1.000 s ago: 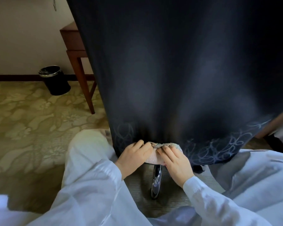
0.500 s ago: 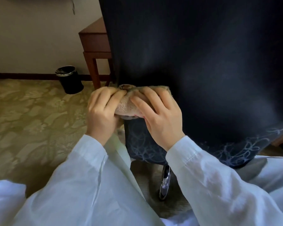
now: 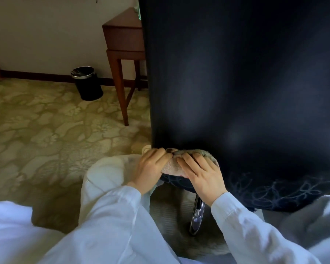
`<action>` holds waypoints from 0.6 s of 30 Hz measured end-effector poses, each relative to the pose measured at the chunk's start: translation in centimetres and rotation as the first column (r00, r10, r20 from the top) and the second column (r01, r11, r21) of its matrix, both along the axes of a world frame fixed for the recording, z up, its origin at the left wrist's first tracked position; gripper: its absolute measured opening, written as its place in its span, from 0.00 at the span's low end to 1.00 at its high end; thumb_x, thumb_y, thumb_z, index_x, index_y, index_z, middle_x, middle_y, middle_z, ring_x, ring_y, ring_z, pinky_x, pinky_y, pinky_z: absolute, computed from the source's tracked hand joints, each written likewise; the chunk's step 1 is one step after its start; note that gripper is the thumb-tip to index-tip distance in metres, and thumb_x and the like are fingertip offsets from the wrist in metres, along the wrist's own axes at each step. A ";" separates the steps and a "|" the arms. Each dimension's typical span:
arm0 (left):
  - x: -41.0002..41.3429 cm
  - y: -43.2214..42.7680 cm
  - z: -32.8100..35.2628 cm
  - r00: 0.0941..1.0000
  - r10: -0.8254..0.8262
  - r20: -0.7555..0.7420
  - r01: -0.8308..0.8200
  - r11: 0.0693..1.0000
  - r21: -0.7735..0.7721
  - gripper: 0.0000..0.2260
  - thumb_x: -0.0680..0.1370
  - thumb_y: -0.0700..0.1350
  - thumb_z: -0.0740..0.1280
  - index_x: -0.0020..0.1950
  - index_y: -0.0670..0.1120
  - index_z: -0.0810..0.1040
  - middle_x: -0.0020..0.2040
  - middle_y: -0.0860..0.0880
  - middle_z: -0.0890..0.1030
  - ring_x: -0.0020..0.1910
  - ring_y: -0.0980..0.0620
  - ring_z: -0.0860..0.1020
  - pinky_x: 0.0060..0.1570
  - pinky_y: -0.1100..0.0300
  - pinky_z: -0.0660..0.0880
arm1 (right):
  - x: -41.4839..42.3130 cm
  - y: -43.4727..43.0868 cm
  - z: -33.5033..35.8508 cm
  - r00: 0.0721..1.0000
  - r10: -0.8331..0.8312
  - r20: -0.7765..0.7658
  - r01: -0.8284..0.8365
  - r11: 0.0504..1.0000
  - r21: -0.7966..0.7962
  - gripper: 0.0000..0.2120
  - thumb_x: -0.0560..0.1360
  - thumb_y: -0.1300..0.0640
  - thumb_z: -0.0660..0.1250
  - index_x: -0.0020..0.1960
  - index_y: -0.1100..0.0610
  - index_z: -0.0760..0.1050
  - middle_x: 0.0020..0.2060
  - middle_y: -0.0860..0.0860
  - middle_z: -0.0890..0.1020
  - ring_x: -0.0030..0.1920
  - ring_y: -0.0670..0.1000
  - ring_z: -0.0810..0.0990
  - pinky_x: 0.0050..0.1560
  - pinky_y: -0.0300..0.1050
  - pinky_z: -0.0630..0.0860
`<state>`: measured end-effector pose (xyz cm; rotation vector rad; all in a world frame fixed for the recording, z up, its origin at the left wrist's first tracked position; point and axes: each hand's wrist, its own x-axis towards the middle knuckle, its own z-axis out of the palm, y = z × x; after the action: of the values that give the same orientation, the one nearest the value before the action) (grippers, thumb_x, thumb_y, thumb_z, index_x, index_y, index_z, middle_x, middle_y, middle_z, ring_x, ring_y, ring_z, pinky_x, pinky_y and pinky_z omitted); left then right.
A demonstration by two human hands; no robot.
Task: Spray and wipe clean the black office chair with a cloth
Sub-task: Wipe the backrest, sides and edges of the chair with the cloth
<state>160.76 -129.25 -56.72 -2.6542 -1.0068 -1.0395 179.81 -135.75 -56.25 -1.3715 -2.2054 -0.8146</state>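
Cloth (image 3: 171, 165) beneath fingers (image 3: 191, 162), against chair (image 3: 236, 92)

A black upholstered office chair (image 3: 236, 82) stands upright, its tall, smooth back filling the right of the view, with pale scrollwork stitched along the lower hem. A chromed metal leg (image 3: 197, 216) shows beneath it. A small beige terry cloth (image 3: 171, 166), bunched into a wad, is pressed against the back's lower left corner, just above the patterned hem. The left hand (image 3: 151, 168) grips its left end and the right hand (image 3: 202, 174) clasps its top.
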 end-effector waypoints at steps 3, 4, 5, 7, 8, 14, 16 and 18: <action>0.1 -0.3 -0.9 0.995 -0.027 -0.100 0.013 0.990 -0.139 0.21 0.61 0.36 0.78 0.52 0.44 0.81 0.48 0.47 0.79 0.44 0.48 0.79 0.42 0.60 0.75 | 0.0 -0.3 -1.0 0.999 -0.039 0.027 0.042 0.992 -0.117 0.26 0.65 0.64 0.69 0.63 0.59 0.76 0.58 0.54 0.78 0.57 0.56 0.73 0.55 0.52 0.76; 0.0 -0.1 -0.9 0.994 -0.023 -0.107 0.006 0.988 -0.157 0.22 0.60 0.37 0.79 0.53 0.45 0.81 0.48 0.48 0.79 0.44 0.48 0.79 0.42 0.59 0.76 | -0.1 -0.2 -0.9 0.998 -0.055 0.024 0.058 0.986 -0.157 0.27 0.64 0.64 0.71 0.63 0.59 0.76 0.58 0.54 0.79 0.57 0.57 0.75 0.55 0.53 0.78; -0.1 0.1 -0.9 0.994 -0.016 -0.107 -0.001 0.987 -0.161 0.24 0.59 0.38 0.80 0.54 0.45 0.80 0.49 0.48 0.78 0.45 0.47 0.78 0.42 0.58 0.77 | -0.2 -0.2 -0.6 0.997 -0.070 0.013 0.071 0.980 -0.185 0.28 0.63 0.64 0.73 0.63 0.59 0.76 0.58 0.54 0.79 0.57 0.57 0.76 0.55 0.53 0.78; -0.6 0.5 -0.4 0.999 -0.007 -0.048 0.000 0.990 -0.140 0.26 0.59 0.34 0.79 0.55 0.43 0.80 0.50 0.46 0.78 0.46 0.45 0.78 0.43 0.55 0.78 | -0.9 0.1 0.5 0.996 -0.084 -0.028 0.078 0.979 -0.189 0.28 0.63 0.63 0.76 0.62 0.59 0.77 0.58 0.55 0.79 0.57 0.58 0.77 0.57 0.54 0.78; -0.8 0.6 0.2 1.000 0.006 0.020 -0.004 0.994 -0.106 0.24 0.59 0.31 0.76 0.54 0.42 0.81 0.50 0.45 0.79 0.46 0.44 0.78 0.43 0.54 0.78 | -1.4 0.4 1.4 0.996 -0.074 -0.058 0.064 0.986 -0.156 0.25 0.65 0.63 0.74 0.62 0.59 0.78 0.57 0.55 0.80 0.57 0.58 0.77 0.57 0.55 0.77; -2.4 2.5 7.8 0.910 0.050 0.412 -0.111 0.986 0.127 0.12 0.71 0.31 0.68 0.54 0.36 0.81 0.48 0.39 0.80 0.46 0.40 0.78 0.45 0.50 0.76 | -5.3 3.3 11.6 0.984 0.087 -0.157 -0.059 0.983 0.175 0.15 0.78 0.64 0.57 0.58 0.60 0.80 0.54 0.56 0.81 0.56 0.58 0.73 0.55 0.54 0.75; -3.1 4.0 10.0 0.878 0.055 0.476 -0.131 0.983 0.128 0.14 0.70 0.30 0.71 0.55 0.36 0.80 0.51 0.39 0.79 0.49 0.41 0.78 0.48 0.51 0.76 | -6.3 4.6 14.4 0.989 0.094 -0.112 -0.067 0.972 0.226 0.14 0.76 0.65 0.60 0.57 0.60 0.80 0.55 0.56 0.81 0.56 0.57 0.73 0.55 0.54 0.74; -3.4 5.5 10.7 0.862 0.069 0.502 -0.134 0.986 0.095 0.17 0.68 0.29 0.71 0.56 0.37 0.80 0.53 0.41 0.79 0.51 0.43 0.77 0.49 0.52 0.76 | -7.2 5.7 15.8 0.997 0.074 -0.031 -0.065 0.970 0.233 0.13 0.74 0.64 0.61 0.56 0.59 0.80 0.55 0.55 0.81 0.55 0.58 0.75 0.55 0.52 0.73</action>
<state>157.38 -123.79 -45.99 -2.2424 -1.0983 -1.7533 172.62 -130.04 -40.41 -1.1805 -2.0415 -0.9764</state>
